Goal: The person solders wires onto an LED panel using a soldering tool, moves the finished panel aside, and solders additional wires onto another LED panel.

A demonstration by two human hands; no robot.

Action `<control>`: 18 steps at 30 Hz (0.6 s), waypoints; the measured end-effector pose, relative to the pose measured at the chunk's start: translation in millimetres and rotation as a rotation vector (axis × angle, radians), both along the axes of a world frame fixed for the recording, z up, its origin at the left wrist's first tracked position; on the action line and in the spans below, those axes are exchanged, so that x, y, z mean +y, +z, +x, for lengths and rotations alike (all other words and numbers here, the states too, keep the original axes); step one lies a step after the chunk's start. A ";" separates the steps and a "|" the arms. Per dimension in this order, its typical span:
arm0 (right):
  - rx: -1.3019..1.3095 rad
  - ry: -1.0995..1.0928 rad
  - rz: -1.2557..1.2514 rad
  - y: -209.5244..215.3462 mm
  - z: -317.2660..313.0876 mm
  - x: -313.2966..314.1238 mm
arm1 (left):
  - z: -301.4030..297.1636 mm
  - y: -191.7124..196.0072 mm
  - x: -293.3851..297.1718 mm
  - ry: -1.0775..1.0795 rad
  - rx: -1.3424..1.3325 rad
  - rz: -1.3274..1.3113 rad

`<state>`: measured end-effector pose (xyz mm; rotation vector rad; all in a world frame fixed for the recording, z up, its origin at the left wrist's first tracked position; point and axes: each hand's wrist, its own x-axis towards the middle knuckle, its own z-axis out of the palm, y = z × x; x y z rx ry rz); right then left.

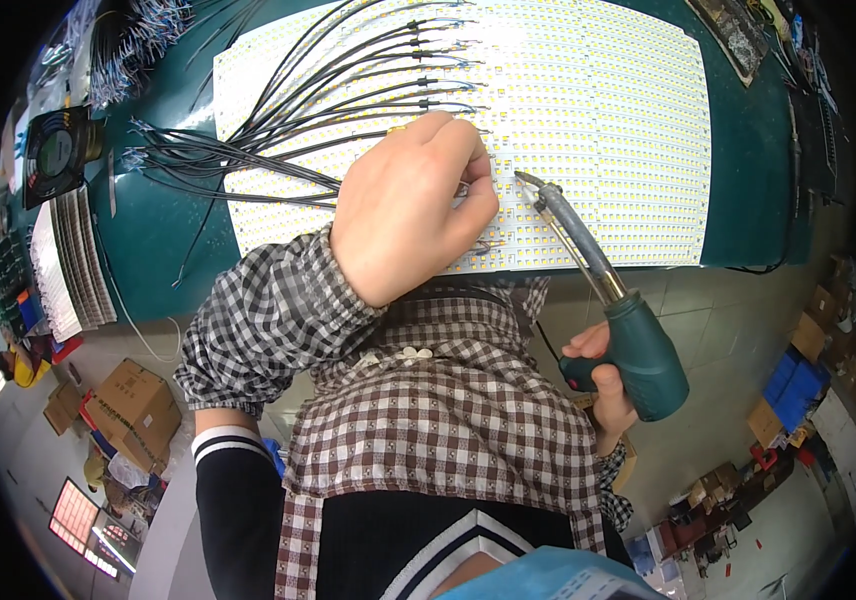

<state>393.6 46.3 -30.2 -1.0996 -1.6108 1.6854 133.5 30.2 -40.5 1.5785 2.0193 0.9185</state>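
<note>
A large white panel of LED strips, dotted with yellow chips, lies on the green table. Several black cables fan out over its left half, their thin stripped ends resting in a row near the middle. My left hand is closed over the panel, thumb and fingers pinched together. More black cables run into its palm, and their ends are mostly hidden by the fingers. Off the table's near edge, my right hand grips the dark green handle of a soldering gun. Its metal tip reaches the panel just right of my left fingertips.
A black square fan stands at the table's left edge, with a stack of white strips nearer me. Bundled wires lie at the far left. A worn flat tray sits far right. Cardboard boxes stand on the floor.
</note>
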 end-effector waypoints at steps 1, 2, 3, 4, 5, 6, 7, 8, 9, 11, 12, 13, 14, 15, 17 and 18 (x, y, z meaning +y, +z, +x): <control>0.006 -0.007 0.009 0.0 0.2 -0.5 | 0.3 0.2 -2.8 0.002 0.022 0.036; 0.014 -0.013 0.018 -0.3 0.3 -0.5 | 0.1 0.0 -6.2 -0.011 0.050 0.085; 0.015 -0.013 0.018 -0.5 0.7 -0.2 | 0.2 -0.5 -10.6 0.005 0.047 0.071; 0.026 -0.023 0.027 -0.7 1.3 0.2 | -0.4 -0.6 -16.9 -0.015 0.133 0.228; 0.037 -0.036 0.036 -1.1 1.9 0.2 | -0.7 -1.3 -23.3 -0.020 0.219 0.359; 0.040 -0.039 0.034 -2.2 2.4 0.4 | 1.1 -1.4 -31.0 -0.062 0.215 0.373; 0.037 -0.044 0.049 -3.5 3.0 1.0 | 3.3 -3.3 -36.5 -0.082 0.220 0.364; 0.035 -0.047 0.066 -4.2 4.8 1.3 | 6.7 -5.5 -40.7 -0.074 0.227 0.345; 0.039 -0.043 0.068 -5.4 6.0 1.7 | 9.0 -7.4 -43.8 -0.065 0.235 0.327; 0.210 -0.061 -0.035 -6.9 8.6 1.1 | 11.3 -9.7 -45.7 -0.036 0.253 0.341; 0.209 -0.045 -0.036 -7.7 9.5 0.8 | 10.9 -8.9 -45.7 -0.039 0.228 0.300; 0.211 -0.046 -0.035 -8.3 10.5 0.5 | 10.0 -7.3 -44.7 -0.047 0.208 0.245; 0.216 -0.060 -0.031 -8.8 11.4 0.5 | 7.8 -6.0 -42.0 -0.040 0.203 0.262; 0.215 -0.046 -0.028 -9.4 12.1 0.5 | 5.3 -4.1 -39.1 -0.079 0.163 0.238; 0.213 -0.068 -0.030 -9.9 13.1 -0.2 | 3.2 0.7 -34.7 -0.121 0.128 0.212; 0.219 -0.054 -0.022 -9.7 13.6 -0.4 | 3.7 2.5 -32.4 -0.073 0.025 0.184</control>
